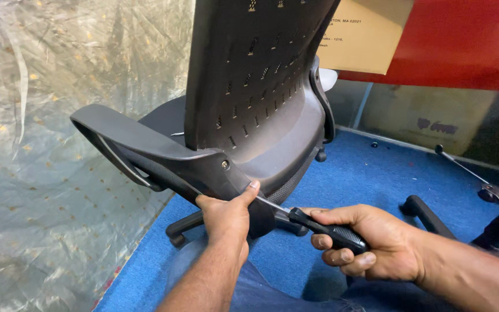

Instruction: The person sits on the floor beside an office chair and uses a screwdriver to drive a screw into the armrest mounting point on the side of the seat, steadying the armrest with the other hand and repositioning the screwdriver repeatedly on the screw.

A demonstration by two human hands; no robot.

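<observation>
Crinkly plastic sheeting (pixel 47 144) is hanging on the left, beside a black office chair (pixel 249 104) that is standing on the blue carpet (pixel 365 179). Next, the left hand (pixel 226 216) is gripping the chair's armrest bracket (pixel 203 167), thumb pressing up. Then the right hand (pixel 371 242) is curling tight around a black-handled screwdriver (pixel 327 230), its tip pointing at the bracket's lower edge.

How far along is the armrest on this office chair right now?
Done, it seems: the armrest sits against the chair back, and one screw shows in its bracket. In hand: the left hand steadies the bracket while the right hand holds a screwdriver with its tip lower down by the left thumb. Left: whatever fastener is there; it is hidden, so I cannot tell how tight.
</observation>
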